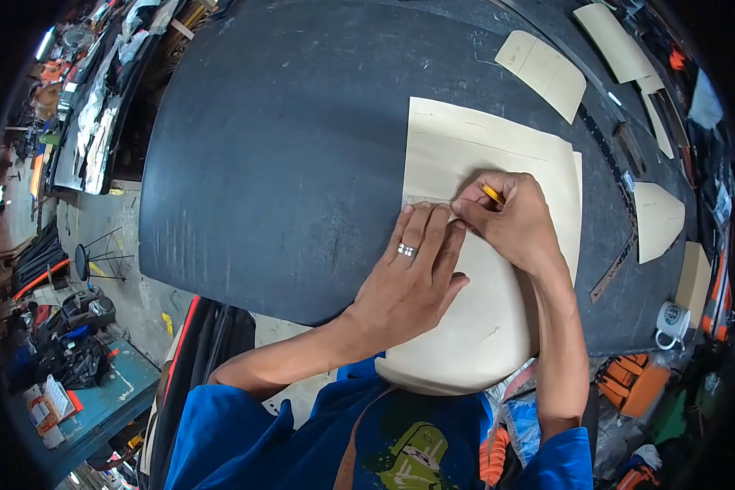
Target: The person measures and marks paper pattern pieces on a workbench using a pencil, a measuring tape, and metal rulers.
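Grips a yellow pencil (pixel 493 194) in the right hand (pixel 510 214), with thumb and fingers pinched narrow around it, over a large beige sheet (pixel 453 163). Presses the left hand (pixel 406 282) palm down at the sheet's left edge, with fingers nearly together and thumb apart, just beside the right fingertips. Seems to pin a thin, clear ruler (pixel 420 199) under the left fingertips, though too small and covered to be sure. Wears a silver ring (pixel 407 250) on the left hand. Has the sheet spread on the right half of a dark table (pixel 245 163), curling down over the near edge against a blue shirt (pixel 237 429). Keeps a cut beige piece (pixel 543 72) at the far right, a smaller rounded piece (pixel 659 220) right of the sheet, and, nearer, a worn metal ruler (pixel 613 269) and a white mug (pixel 671 323).
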### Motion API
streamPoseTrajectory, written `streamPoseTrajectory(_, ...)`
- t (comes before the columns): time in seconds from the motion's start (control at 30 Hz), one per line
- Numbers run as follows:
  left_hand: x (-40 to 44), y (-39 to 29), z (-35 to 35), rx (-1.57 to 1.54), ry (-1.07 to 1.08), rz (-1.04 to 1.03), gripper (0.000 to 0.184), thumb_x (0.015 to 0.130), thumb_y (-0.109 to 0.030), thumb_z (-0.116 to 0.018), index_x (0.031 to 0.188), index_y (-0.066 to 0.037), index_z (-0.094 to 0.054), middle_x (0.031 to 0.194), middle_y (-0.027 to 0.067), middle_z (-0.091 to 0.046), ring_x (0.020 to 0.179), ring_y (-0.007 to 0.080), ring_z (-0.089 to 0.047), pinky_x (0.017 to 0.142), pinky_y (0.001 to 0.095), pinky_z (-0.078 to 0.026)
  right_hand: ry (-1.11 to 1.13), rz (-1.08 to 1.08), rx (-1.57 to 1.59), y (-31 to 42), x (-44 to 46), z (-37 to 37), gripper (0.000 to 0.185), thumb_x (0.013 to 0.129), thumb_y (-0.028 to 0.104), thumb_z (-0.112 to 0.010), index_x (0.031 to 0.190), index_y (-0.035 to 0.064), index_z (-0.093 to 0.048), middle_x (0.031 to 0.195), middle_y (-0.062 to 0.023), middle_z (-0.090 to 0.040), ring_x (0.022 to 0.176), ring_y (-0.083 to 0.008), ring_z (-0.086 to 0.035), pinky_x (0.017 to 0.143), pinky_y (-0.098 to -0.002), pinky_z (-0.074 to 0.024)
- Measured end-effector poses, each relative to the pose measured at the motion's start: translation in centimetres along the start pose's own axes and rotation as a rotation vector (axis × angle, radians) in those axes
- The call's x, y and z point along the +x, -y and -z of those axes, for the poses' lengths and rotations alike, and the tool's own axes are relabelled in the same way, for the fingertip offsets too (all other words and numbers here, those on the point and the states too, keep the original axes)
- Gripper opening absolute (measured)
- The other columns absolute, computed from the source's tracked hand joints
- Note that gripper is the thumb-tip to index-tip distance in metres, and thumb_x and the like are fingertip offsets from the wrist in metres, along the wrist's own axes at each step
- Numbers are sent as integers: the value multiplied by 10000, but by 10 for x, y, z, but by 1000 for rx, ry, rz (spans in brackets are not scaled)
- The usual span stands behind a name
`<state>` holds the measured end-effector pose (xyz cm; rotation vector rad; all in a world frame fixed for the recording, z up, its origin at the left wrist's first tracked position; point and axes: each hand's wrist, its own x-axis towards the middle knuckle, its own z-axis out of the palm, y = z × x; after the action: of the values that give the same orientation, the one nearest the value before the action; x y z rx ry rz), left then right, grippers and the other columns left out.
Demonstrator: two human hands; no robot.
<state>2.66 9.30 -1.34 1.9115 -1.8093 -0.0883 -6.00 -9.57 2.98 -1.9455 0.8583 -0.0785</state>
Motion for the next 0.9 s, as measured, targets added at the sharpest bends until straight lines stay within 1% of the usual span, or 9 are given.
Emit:
streamPoseTrajectory(0.2,0,1,-1,14,-2,-10,639,1100,-327,-717,1509,143,-574,1563,380,-480,1478,541,-474,1334,627,-373,10,-2,-4,-3,1,0,132,956,-59,-808,847,14,-790,712,-5,-671,640,-78,-540,618,-244,-468)
streamPoseTrajectory(0.33,-1,0,-2,11,5,9,653,1070,-299,-769,1532,104,-545,1592,355,-466,1503,533,-472,1322,643,-411,1,-19,37,-1,0,0,112,925,-8,-808,815,5,-794,702,-37,-685,632,-149,-561,653,-314,-499)
streamPoseTrajectory(0.9,-1,-1,-1,8,10,23,651,1068,-302,-779,1544,75,-546,1605,343,-455,1514,525,-470,1324,645,-415,4,-28,69,-3,0,0,110,939,-8,-801,829,5,-803,711,-38,-688,627,-146,-552,650,-314,-495)
